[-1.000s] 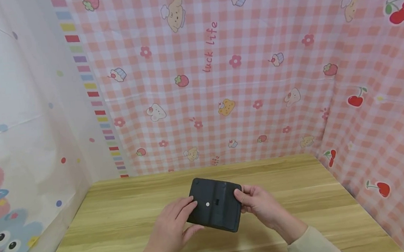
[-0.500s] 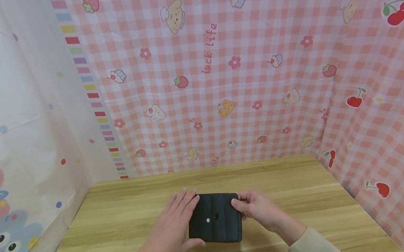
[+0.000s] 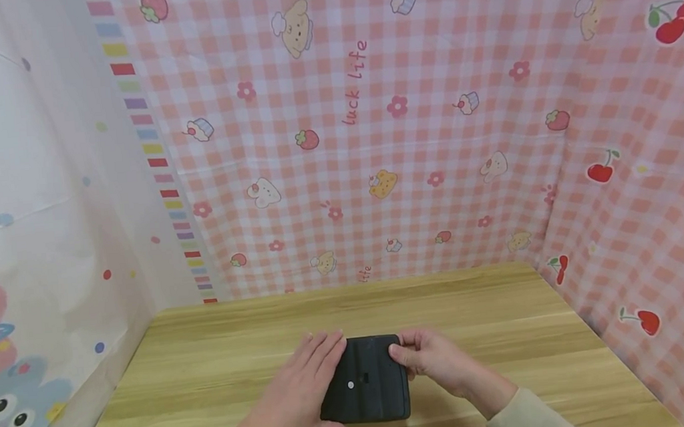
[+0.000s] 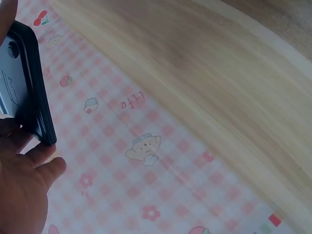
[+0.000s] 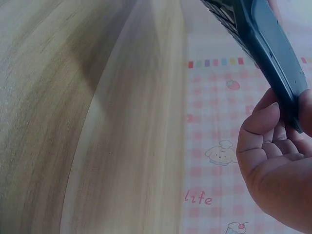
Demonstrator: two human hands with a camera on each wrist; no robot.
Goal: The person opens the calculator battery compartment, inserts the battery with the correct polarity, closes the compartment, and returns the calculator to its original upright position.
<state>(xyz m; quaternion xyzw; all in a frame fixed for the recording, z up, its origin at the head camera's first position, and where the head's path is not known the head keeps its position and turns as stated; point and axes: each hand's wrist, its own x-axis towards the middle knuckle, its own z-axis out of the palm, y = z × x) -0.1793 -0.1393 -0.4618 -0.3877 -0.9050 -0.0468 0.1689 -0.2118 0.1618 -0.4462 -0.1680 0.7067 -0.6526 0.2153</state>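
Observation:
A flat, nearly square black folding case [image 3: 370, 389], with a lengthwise crease, a small white round stud and a dark slot, is held low in front of me. My left hand [image 3: 296, 391] holds its left side, fingers along the far left corner and thumb at the near edge. The right hand [image 3: 434, 357] pinches the right edge near the far corner, thumb on top. In the left wrist view the case [image 4: 36, 87] shows its thick side, a round ring and outlined marks on its face. The right wrist view shows a ridged edge on the case [image 5: 273, 53].
Beneath the hands lies a wood-grain table [image 3: 236, 329]. A pink checked cloth [image 3: 338, 160] with printed figures hangs behind it and on the right; a pale printed sheet [image 3: 48, 230] hangs on the left.
The black case has come down and closer to me and turned from tilted to nearly square with the table. Both hands keep their hold; the left fingers have moved toward its far corner.

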